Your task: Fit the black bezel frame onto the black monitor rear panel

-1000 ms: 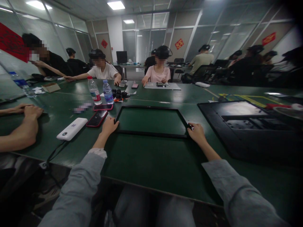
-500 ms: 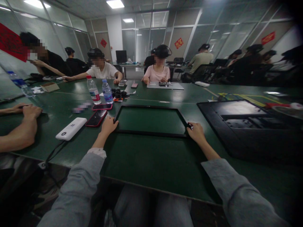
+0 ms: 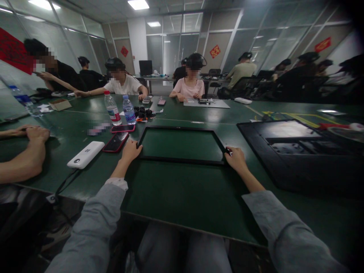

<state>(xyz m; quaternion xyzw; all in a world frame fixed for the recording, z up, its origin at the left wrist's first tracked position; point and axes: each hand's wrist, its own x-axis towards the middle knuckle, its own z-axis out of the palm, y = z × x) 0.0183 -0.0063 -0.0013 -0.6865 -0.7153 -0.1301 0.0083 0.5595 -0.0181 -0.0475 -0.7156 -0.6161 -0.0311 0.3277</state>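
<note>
At a long, glossy green table (image 3: 182,201), a thin black rectangular frame (image 3: 182,160) stays put before its handler. Across from it, a co-worker in a pink top (image 3: 191,88) has a flat pale-grey rectangular board (image 3: 196,105), now farther right than a second ago. The left hand (image 3: 131,150) and right hand (image 3: 236,156) still grip the frame's opposite sides.

Rectangular white ceiling lights (image 3: 138,4) are glowing above tall grey glass partition panels (image 3: 155,53). Two red diamond-shaped wall decorations (image 3: 215,51) are hanging on beige wall panels (image 3: 223,38) either side of a white column (image 3: 137,41). A black office chair (image 3: 214,71) is standing beyond the long, glossy green table (image 3: 182,193).
</note>
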